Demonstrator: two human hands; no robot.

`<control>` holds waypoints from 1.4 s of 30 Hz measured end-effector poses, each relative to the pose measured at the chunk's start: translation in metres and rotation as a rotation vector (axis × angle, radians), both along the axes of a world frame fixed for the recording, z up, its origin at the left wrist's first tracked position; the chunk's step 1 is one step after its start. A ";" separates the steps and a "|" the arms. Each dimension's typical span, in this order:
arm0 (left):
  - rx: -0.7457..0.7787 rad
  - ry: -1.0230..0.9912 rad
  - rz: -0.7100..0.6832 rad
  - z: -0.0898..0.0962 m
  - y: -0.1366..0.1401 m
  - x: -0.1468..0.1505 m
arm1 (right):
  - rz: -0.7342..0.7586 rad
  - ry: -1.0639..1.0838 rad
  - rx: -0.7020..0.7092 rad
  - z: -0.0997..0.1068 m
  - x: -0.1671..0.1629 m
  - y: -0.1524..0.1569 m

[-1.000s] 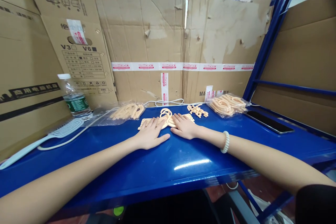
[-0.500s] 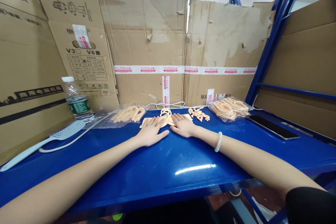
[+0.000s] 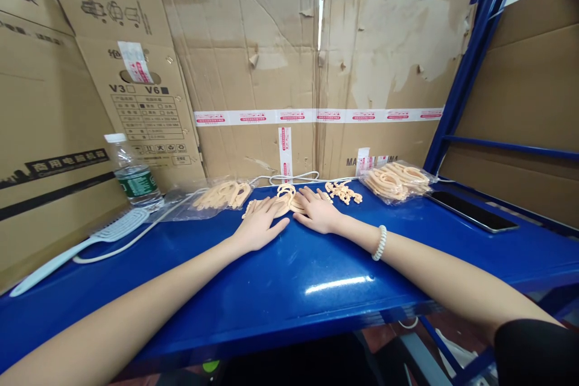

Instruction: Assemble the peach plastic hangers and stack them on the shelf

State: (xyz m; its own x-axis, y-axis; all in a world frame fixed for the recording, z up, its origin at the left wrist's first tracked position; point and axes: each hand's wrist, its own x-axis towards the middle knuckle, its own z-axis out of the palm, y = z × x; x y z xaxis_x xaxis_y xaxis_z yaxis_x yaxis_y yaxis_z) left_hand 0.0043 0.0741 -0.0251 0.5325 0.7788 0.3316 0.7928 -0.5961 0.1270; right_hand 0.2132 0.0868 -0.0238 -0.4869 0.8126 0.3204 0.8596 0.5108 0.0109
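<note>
My left hand (image 3: pixel 259 226) lies flat with its fingers spread over the left part of some pale wood-coloured cut-out pieces (image 3: pixel 286 194). On the right part of the same pieces rests my right hand (image 3: pixel 319 212), fingers stretched out and palm down. The fingers hide much of these pieces; curved, ring-like shapes show between the two hands. Just right of my right hand is a small heap of pale curly pieces (image 3: pixel 344 192). A clear bag of similar pieces (image 3: pixel 224 195) lies left of my left hand.
Farther right are another bag of pale pieces (image 3: pixel 397 182) and a black phone (image 3: pixel 473 211). To the left stand a water bottle (image 3: pixel 136 175) and a light blue hairbrush (image 3: pixel 81 247) beside a white cable (image 3: pixel 131 245). Cardboard panels (image 3: pixel 253 84) wall off the back of the blue table (image 3: pixel 253 307).
The view has shifted slightly. Both hands stay flat on the pale pieces, with the right fingers a little changed in position.
</note>
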 end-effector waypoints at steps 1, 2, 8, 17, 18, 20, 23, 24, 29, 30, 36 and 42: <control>0.014 0.001 0.001 0.000 0.000 0.000 | 0.000 0.003 0.001 0.000 0.000 0.000; 0.027 0.002 0.005 0.000 -0.001 0.000 | 0.001 0.005 0.004 -0.001 0.000 0.001; 0.083 -0.009 0.011 0.000 -0.005 0.001 | 0.031 0.007 0.036 -0.003 0.002 0.001; 0.100 -0.009 0.016 0.002 -0.007 0.001 | 0.079 0.039 0.092 -0.003 0.003 0.000; 0.103 -0.009 0.015 0.002 -0.007 0.001 | 0.083 0.040 0.096 -0.003 0.003 0.000; 0.110 -0.007 0.008 0.003 -0.007 0.001 | 0.094 0.032 0.112 -0.002 0.003 -0.001; 0.118 -0.007 -0.002 0.003 -0.007 0.001 | 0.116 -0.011 0.165 0.001 0.002 -0.003; 0.120 -0.009 -0.003 0.003 -0.007 0.001 | 0.124 -0.025 0.181 0.002 0.002 -0.004; 0.127 -0.019 -0.008 0.003 -0.006 0.001 | 0.136 -0.045 0.212 0.004 0.000 -0.006; 0.129 -0.018 -0.007 0.003 -0.006 0.001 | 0.136 -0.043 0.214 0.004 0.000 -0.006; 0.149 -0.004 -0.009 0.002 -0.002 -0.003 | 0.148 -0.025 0.213 0.004 0.002 -0.004; 0.176 -0.010 -0.071 0.009 0.012 -0.018 | 0.144 0.008 0.176 0.005 0.006 -0.004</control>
State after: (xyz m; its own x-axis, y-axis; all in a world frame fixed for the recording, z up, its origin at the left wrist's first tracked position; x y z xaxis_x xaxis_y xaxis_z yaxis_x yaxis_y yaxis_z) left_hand -0.0135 0.0857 -0.0163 0.5803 0.6687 0.4649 0.7470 -0.6644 0.0233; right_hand 0.2196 0.0832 -0.0193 -0.5909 0.6659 0.4553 0.7782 0.6193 0.1042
